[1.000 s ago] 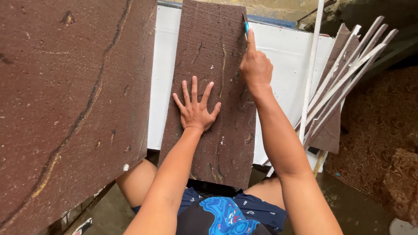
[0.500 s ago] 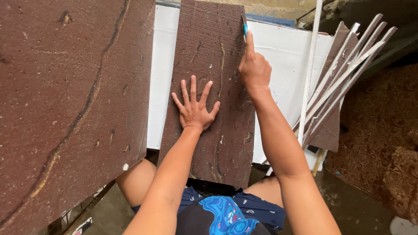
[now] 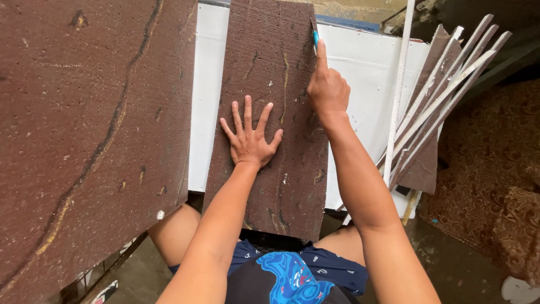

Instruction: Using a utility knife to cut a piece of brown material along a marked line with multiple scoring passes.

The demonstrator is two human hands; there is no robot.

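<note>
the brown board runs lengthwise away from the body. left hand lies spread flat mid-board; right hand pinches a blue knife at the far right edge.

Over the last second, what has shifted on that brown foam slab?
Barely anything: the right hand with its small blue-handled cutter sits at about the same spot on the right edge of the brown foam slab. The left hand stays spread flat on the slab; the white board beneath is unmoved.
</note>
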